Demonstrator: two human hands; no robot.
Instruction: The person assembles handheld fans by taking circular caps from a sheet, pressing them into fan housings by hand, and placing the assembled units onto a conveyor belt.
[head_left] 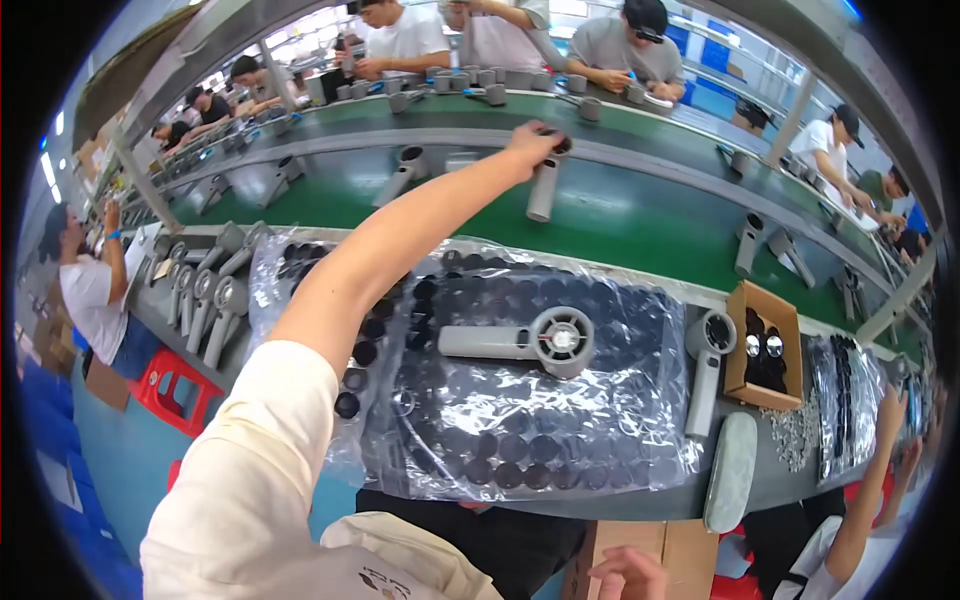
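My left hand (532, 148) is stretched out over the green conveyor belt, its fingers closed round the head of a grey handheld fan (542, 192) whose handle points toward me. On the bench in front of me another grey handheld fan (487, 343) lies sideways, its round head to the right. Beneath it is a clear plastic bag (600, 440) of black round discs. My right hand (627, 573) is low at the lower edge, away from the bench things, with fingers loosely bent and apart; nothing shows in it.
More grey fans lie along the conveyor belt (640, 235) and at the bench's left. To the right are a fan (708, 370), a cardboard box (738, 380) with black parts, a grey-green oblong case (733, 470) and small clear pieces (793, 437). Co-workers sit across the belt and beside me.
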